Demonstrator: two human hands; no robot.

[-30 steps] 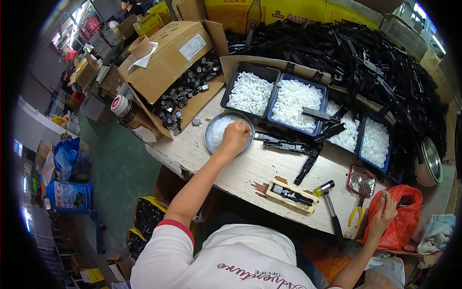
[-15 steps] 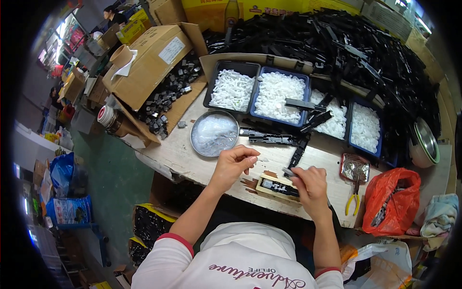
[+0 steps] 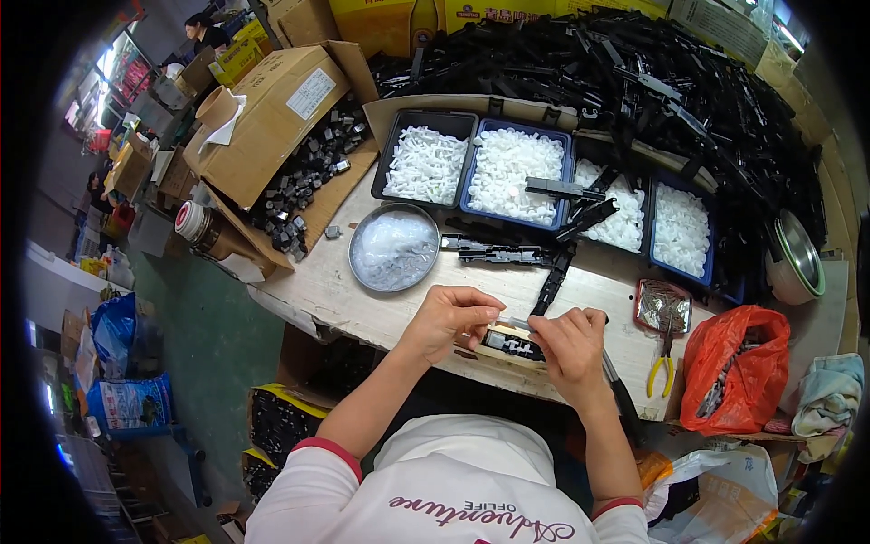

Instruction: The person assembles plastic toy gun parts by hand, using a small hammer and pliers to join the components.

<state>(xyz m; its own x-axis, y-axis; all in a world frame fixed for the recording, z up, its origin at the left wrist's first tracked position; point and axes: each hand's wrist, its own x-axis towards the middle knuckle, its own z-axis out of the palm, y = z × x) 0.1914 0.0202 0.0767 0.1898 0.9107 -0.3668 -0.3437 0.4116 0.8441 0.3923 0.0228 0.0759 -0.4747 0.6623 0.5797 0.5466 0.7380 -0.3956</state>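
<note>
Fingertips pinched, my left hand (image 3: 442, 324) and my right hand (image 3: 573, 352) meet over a cream holder (image 3: 507, 358) at the table's front edge. A thin pale grey strip (image 3: 515, 322) runs between their fingertips; I cannot make out its exact kind. In the holder lies a black mechanism (image 3: 517, 344) with a silvery block at its left end, its right end covered by my right hand. Beyond my left hand stands a round metal dish (image 3: 393, 288) of clear thin pieces. Black slide-like assemblies (image 3: 503, 255) lie beyond the holder.
Trays of small white plastic parts (image 3: 517, 172) line the back, before a heap of black parts (image 3: 580, 72). Yellow-handled pliers (image 3: 661, 374), a tray of pins (image 3: 660, 306) and a red bag (image 3: 736, 372) are at right. A carton (image 3: 263, 127) and metal blocks (image 3: 313, 172) stand left.
My hands have come together over the holder; the left moved right and a little down. The small pale piece in the left and the grey piece in the right now meet.
</note>
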